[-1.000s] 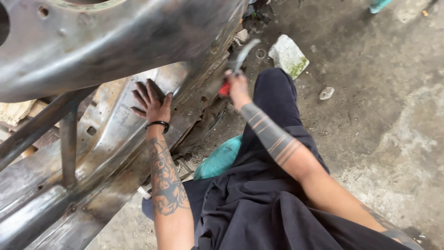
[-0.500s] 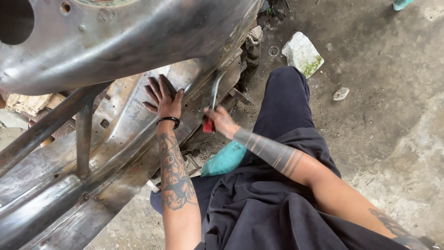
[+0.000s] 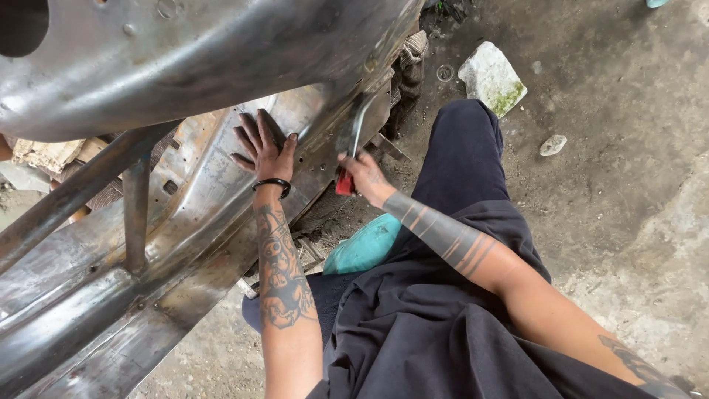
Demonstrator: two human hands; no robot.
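On the left, the bare metal body panel [image 3: 185,66] fills more of the view than a moment ago, and the left hand [image 3: 264,151] stays flat on it, fingers spread as before. The right hand [image 3: 363,176] has swung down (it was raised by the knee a second ago), fingers wrapped around the red-handled tool [image 3: 351,148], whose metal end now meets the panel's edge. A mossy stone [image 3: 492,77] lies farther right.
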